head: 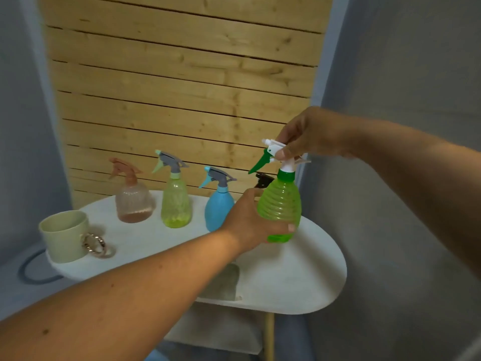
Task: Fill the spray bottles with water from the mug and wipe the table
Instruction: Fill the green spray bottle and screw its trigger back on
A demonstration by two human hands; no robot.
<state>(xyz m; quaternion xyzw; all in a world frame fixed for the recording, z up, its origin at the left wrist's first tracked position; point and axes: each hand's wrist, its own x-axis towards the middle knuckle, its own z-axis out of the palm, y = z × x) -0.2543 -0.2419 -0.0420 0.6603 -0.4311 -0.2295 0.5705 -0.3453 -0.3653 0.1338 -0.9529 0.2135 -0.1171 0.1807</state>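
Your left hand [251, 222] gripped the belly of the green ribbed spray bottle [280, 207] just right of the frame's center, fingers curled round its far side and one fingertip showing at its lower right. Your right hand [309, 134] came in from the upper right and pinched the bottle's white trigger head [279, 148], thumb and fingers closed on it, the dark green trigger pointing down and left. The bottle was upright and appeared lifted off the white oval table [299, 277]; whether its base touched the top could not be told.

Three more bottles stood in a row along the table's far edge, close to the wooden slat wall [182, 74]: a pinkish clear bottle [133, 201] at center left, a yellow-green bottle [175, 201] beside it, and a blue bottle [217, 207] nearest your left wrist. The black top of another sprayer [263, 178] showed behind your left hand, the rest of it hidden.

The pale green mug [65, 235] sat at the left of the frame on the table's left edge, its looped handle [96, 244] turned toward the table's middle, well apart from the bottle in your hands. A folded greyish cloth [223, 282] lay partly under your left forearm near the table's front edge. The right end of the tabletop lay bare, its rounded rim close to the grey wall [403, 204] on the right of the frame.
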